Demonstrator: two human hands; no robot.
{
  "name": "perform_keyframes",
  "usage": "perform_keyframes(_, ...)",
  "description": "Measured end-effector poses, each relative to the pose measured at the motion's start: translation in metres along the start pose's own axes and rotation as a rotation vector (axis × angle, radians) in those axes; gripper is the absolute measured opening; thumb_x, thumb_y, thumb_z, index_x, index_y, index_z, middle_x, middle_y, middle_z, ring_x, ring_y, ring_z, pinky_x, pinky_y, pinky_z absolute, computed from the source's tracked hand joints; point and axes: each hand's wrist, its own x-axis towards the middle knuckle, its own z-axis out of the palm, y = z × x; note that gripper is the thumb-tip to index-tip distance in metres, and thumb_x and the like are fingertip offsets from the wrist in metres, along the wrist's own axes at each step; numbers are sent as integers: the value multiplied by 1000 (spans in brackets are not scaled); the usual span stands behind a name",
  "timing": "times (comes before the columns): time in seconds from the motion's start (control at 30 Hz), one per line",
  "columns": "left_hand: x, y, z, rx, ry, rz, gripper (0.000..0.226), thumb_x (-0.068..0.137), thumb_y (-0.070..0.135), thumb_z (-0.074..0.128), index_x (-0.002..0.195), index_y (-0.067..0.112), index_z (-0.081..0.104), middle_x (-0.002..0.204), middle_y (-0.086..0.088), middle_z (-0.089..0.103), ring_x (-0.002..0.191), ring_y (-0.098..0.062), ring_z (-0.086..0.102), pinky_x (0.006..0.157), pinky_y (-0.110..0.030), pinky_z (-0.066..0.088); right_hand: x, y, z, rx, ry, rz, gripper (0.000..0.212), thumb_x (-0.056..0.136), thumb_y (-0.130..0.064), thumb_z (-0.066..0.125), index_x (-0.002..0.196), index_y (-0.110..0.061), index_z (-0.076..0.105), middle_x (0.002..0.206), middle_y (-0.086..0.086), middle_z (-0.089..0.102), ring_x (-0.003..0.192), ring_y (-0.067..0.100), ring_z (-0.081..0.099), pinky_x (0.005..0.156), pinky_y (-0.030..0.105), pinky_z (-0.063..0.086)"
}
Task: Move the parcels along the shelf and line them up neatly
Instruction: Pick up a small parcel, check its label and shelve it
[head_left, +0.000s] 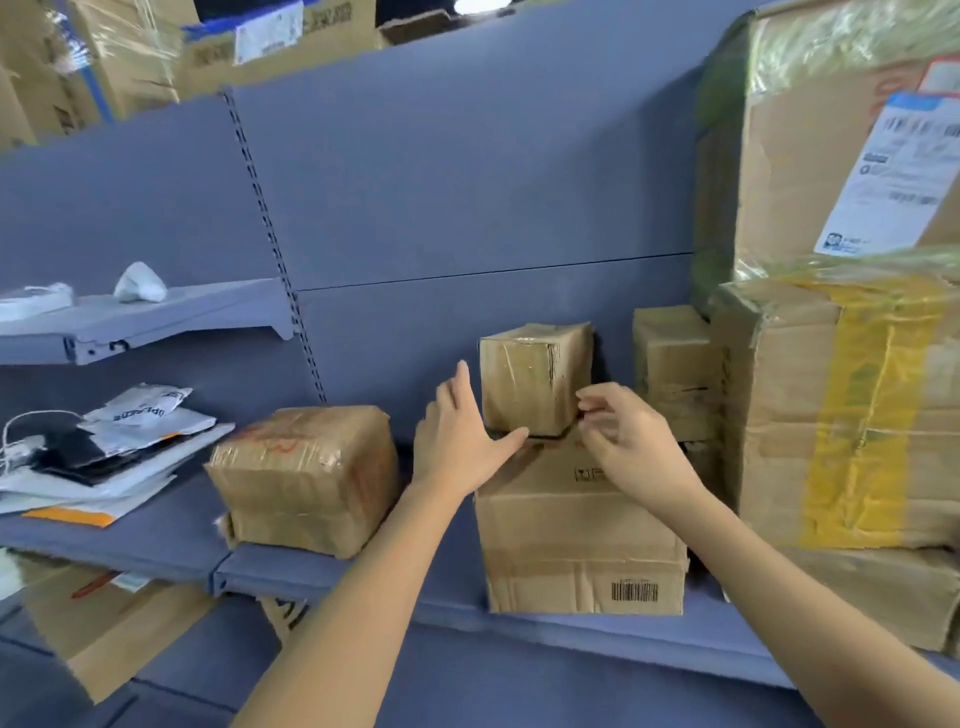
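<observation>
Hands flank the small parcel (535, 382) stacked on a larger box (579, 525) at shelf (332, 571) centre: left hand (462, 436) open, thumb at its base, right hand (631, 441) loosely curled at 3 o'clock, grasping nothing.

Grey slotted upright (270, 228), crumpled white cloth (139, 283) on small bracket shelf (156, 317) left of it, white cord (23, 434) further left and lower, blue backboard (467, 171) right of the upright.

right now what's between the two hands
The small box, standing on the barcode box; left hand and right hand flank its base, head view.
</observation>
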Motion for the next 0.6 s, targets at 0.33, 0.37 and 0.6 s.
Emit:
perform_keyframes(0.33,2,-12,14,-209,-114,28,110,77,68,56,151,19,-8,157,-7,13,140,-30,24,109,-42,30,49,-72,19,-357,226,26,73,85,-59,57,145,-25,32,154,2,20,143,28,16,105,51,39)
perform_keyframes(0.37,2,-14,14,-204,-133,32,107,78,68,54,151,19,-6,157,-6,14,140,-31,24,109,-42,29,60,-82,27,-421,174,31,72,85,-63,52,144,-27,34,156,2,18,145,30,10,105,56,37)
perform_keyframes(0.6,-3,-21,14,-218,-203,88,93,86,60,50,151,12,4,154,-6,23,136,-29,27,109,-41,28,114,-97,66,-761,-165,374,87,85,-74,36,149,-18,22,158,7,14,142,48,7,104,65,29)
